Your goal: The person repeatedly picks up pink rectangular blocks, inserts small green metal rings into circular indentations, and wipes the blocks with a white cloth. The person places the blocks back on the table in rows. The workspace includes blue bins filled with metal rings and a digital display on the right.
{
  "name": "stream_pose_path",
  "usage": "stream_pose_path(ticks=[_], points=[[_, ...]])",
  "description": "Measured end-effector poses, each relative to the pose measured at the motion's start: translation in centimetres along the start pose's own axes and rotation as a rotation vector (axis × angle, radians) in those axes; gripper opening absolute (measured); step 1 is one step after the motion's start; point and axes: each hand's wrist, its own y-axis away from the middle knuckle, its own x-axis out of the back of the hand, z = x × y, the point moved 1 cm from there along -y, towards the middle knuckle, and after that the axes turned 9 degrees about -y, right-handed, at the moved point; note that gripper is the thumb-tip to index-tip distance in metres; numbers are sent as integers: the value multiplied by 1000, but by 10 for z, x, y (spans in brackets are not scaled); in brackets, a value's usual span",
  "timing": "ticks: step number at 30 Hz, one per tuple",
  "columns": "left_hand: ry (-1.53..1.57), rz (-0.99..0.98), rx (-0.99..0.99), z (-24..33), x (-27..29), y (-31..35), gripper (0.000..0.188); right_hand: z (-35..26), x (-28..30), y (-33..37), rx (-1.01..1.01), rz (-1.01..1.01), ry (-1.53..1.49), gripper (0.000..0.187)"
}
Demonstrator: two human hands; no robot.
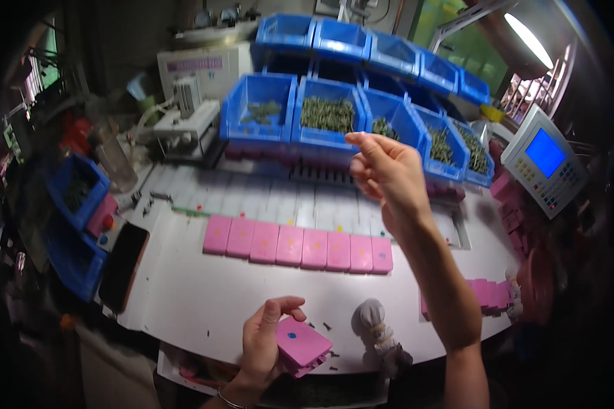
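Holding steady on the left: my left grip is wrapped around a pink block, which sits against the palm, low over the near part of the bench. Thumb and index stand up clear of its top. And up goes the eye to my right grip, raised in front of the blue bins, thumb and index tips brought close together; whether anything is pinched there, I cannot tell.

Looks to me like the fetching step: block in one grip, the other up at the small dark parts just beyond its fingertips. My call: if that pinch has a part, the next move wants the right grip brought down to the block, left grip kept firm.

Now the block's lie! Broad face up with a blue dot, somewhat tilted, its long axis slanting from beside the left index down to the right, far end pointing away from the palm and toward my body. Just right of the left grip, loose screws; ahead of it, a row of pink blocks, side by side, long axes pointing away.
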Motion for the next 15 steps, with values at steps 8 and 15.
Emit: stream_pose_path(ticks=[8,15], points=[[128,-66,292,-7,-13,-11,81,44,-3,153,471,-501,679,19],[-66,-546,17,9,-40,25,79,44,24,155,-756,-234,-268,42]])
